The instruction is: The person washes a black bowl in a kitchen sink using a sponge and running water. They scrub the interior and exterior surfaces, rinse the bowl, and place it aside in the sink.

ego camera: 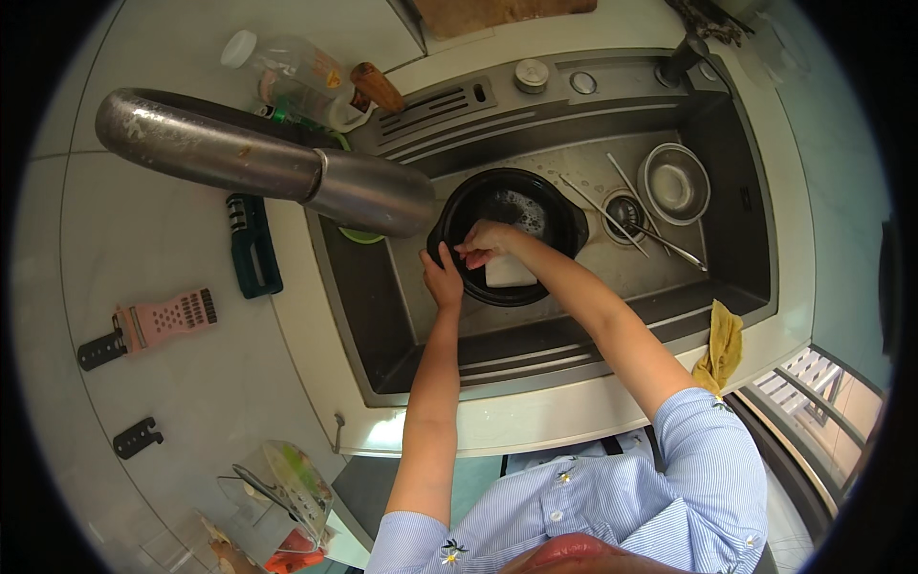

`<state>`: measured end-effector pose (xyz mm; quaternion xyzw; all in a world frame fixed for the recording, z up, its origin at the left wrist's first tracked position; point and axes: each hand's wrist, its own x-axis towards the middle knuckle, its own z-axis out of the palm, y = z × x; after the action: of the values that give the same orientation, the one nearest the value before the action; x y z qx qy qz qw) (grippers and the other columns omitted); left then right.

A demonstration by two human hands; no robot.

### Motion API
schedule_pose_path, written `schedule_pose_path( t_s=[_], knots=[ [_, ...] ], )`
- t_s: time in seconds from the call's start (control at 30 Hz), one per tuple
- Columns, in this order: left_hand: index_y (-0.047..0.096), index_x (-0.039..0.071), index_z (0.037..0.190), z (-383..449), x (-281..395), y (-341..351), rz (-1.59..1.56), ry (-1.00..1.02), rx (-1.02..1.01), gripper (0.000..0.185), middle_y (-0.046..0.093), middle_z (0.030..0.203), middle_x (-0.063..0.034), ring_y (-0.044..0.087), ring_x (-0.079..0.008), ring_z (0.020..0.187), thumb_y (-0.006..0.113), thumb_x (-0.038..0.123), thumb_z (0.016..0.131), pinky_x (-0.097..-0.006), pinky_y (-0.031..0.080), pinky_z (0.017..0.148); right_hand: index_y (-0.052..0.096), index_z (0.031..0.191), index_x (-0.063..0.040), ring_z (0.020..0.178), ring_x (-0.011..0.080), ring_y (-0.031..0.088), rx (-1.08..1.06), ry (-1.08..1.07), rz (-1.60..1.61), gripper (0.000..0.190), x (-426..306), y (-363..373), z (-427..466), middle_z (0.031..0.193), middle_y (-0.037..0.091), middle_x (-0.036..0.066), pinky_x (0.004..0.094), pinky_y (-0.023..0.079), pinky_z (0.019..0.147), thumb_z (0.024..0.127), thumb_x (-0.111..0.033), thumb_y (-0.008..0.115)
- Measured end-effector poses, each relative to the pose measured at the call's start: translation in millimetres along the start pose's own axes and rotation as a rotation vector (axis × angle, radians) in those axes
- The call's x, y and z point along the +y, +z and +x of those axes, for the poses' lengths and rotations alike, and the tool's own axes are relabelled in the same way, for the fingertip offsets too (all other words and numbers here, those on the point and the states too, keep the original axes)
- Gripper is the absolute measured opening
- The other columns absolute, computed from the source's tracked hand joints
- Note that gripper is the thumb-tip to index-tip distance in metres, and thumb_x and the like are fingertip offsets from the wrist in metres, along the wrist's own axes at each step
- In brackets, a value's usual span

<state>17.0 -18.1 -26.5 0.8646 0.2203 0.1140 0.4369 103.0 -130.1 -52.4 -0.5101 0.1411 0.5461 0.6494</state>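
A round black pot (516,179) with side handles sits in the stainless steel sink, with wet, bubbly liquid inside. My left hand (443,278) grips the pot's left side, thumb up by the rim. Inside the pot, near that same side, my right hand (485,242) has its fingertips curled together; whether anything thin is between them cannot be made out. Just below the right wrist lies a flat white piece (510,271), possibly a sponge or cloth, partly covered by the forearm.
A thick metal faucet (373,190) reaches over the sink (437,326) from the left. Right of the pot are a steel bowl (674,184), chopsticks (604,215), a spoon (670,245) and the drain (624,215). A yellow cloth (719,348) hangs on the front edge.
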Motion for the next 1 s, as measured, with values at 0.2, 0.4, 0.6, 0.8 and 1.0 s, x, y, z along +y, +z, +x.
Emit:
schedule_pose_path(
  t_s=[0.2,0.4,0.6,0.8,1.0],
  knots=[
    [0.045,0.001,0.096,0.0,-0.6,0.0,0.003,0.005,-0.002,0.034,0.059,0.082,-0.0246,0.056,-0.0419,0.078,0.044,0.034,0.089,-0.0443,0.042,0.064,0.059,0.089,0.003,0.073,0.018,0.063,-0.04,-0.027,0.049,0.029,0.7,-1.2,-0.4,0.079,0.062,0.012,0.0276,0.054,0.064,0.08,-0.025,0.062],
    [0.044,0.0,0.097,-0.8,3.8,-1.2,0.024,-0.017,-0.002,0.035,0.058,0.083,-0.0251,0.055,-0.0422,0.079,0.044,0.035,0.089,-0.0447,0.042,0.064,0.06,0.088,0.001,0.073,0.0164,0.063,-0.024,-0.02,0.084,0.029,1.1,-0.8,0.3,0.079,0.063,0.01,0.0256,0.054,0.065,0.08,-0.026,0.062],
    [0.045,0.0,0.097,-1.3,6.2,-1.1,0.067,-0.018,0.018,0.035,0.059,0.083,-0.0245,0.056,-0.0419,0.078,0.044,0.035,0.089,-0.0447,0.042,0.063,0.059,0.088,0.002,0.072,0.017,0.063,-0.052,0.038,0.047,0.027,-1.4,-2.1,0.8,0.079,0.063,0.011,0.0258,0.054,0.064,0.081,-0.024,0.061],
    [0.045,0.001,0.096,0.2,0.4,-0.3,-0.008,0.0,-0.004,0.034,0.059,0.083,-0.024,0.056,-0.0411,0.078,0.045,0.034,0.089,-0.0444,0.043,0.064,0.058,0.086,0.007,0.069,0.0222,0.063,0.016,-0.056,0.035,0.024,-0.6,-4.1,4.5,0.077,0.062,0.015,0.0296,0.056,0.06,0.082,-0.016,0.06],
    [0.046,0.001,0.096,0.7,-0.2,0.1,0.014,0.011,0.005,0.034,0.059,0.083,-0.0237,0.056,-0.041,0.078,0.045,0.034,0.089,-0.0442,0.043,0.064,0.059,0.089,0.004,0.071,0.0208,0.062,0.079,-0.092,0.204,0.027,0.6,-0.7,3.0,0.08,0.061,0.014,0.0312,0.055,0.064,0.082,-0.022,0.06]
  ],
)
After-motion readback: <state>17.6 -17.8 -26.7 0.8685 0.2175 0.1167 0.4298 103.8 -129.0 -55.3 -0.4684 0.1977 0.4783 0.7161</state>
